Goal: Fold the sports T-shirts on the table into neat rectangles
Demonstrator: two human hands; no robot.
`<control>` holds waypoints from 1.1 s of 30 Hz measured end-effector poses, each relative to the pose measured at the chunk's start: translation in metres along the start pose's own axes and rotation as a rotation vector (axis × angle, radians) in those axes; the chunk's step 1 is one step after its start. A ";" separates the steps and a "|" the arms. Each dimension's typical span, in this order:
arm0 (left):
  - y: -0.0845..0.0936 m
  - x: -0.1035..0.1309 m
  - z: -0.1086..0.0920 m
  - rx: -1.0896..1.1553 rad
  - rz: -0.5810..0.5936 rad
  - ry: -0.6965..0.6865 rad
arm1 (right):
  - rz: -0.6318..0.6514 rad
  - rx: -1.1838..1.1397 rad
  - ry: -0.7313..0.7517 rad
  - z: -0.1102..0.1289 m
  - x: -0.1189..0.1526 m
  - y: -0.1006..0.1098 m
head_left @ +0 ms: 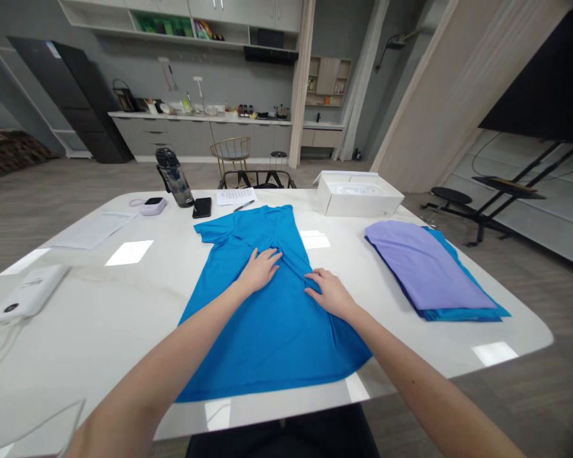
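A blue T-shirt (267, 337) lies spread on the white table in front of me, its hem towards me and its collar end away. One short sleeve sticks out at the left; the right side is folded inward, with creases near the chest. My left hand (260, 271) rests palm down on the middle of the shirt, fingers stretched out over the creases. My right hand (332, 294) lies at the shirt's right edge, thumb and fingers apart and touching the cloth. Some of its fingertips are hard to make out against the fabric.
Folded clothes, a purple one (424, 267) on top, lie at the right. An open white box (358, 198), a black phone (202, 207), a bottle (176, 181), a pen (244, 205) and papers stand or lie along the back. A white power bank (31, 292) with cables is at left.
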State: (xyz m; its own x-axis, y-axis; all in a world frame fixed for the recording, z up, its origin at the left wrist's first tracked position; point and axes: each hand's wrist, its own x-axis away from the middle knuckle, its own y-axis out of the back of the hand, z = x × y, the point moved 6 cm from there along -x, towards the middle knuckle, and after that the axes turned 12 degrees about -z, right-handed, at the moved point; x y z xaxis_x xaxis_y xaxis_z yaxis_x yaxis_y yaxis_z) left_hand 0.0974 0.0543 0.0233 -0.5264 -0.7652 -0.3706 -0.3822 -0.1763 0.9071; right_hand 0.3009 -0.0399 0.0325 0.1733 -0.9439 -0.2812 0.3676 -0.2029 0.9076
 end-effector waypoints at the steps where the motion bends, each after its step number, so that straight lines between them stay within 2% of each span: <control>1: 0.003 0.000 -0.012 0.010 -0.023 -0.052 | -0.002 0.021 -0.027 -0.001 0.009 0.005; 6: 0.005 0.000 -0.072 0.001 -0.059 -0.296 | 0.009 0.088 -0.154 -0.004 0.048 0.028; 9: 0.000 0.002 -0.094 -0.050 -0.051 -0.361 | 0.018 0.107 -0.205 -0.009 0.071 0.038; 16: -0.013 0.002 -0.107 -0.076 -0.008 -0.381 | -0.015 0.118 -0.358 -0.036 0.129 0.051; 20: -0.011 -0.007 -0.109 -0.055 0.001 -0.382 | -0.084 0.007 -0.455 -0.039 0.146 0.062; 23: 0.004 -0.015 -0.107 0.006 -0.026 -0.346 | -0.222 -0.225 -0.442 -0.018 0.148 0.079; 25: 0.021 -0.017 -0.100 0.057 -0.086 -0.297 | -0.292 -0.350 -0.349 0.008 0.147 0.089; 27: 0.037 -0.011 -0.089 0.083 -0.130 -0.259 | -0.298 -0.392 -0.212 0.038 0.147 0.091; 30: 0.049 0.015 -0.070 0.053 -0.111 -0.224 | -0.186 -0.315 0.036 0.082 0.150 0.072; 33: 0.049 0.052 -0.055 0.003 -0.061 -0.165 | -0.056 -0.219 0.193 0.108 0.155 0.038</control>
State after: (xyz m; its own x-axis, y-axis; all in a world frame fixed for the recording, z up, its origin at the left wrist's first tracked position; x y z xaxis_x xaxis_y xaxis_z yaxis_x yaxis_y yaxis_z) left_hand 0.0925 -0.0281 0.0593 -0.6197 -0.6413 -0.4525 -0.4193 -0.2169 0.8816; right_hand 0.2427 -0.2220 0.0568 0.3099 -0.8615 -0.4023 0.5662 -0.1727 0.8059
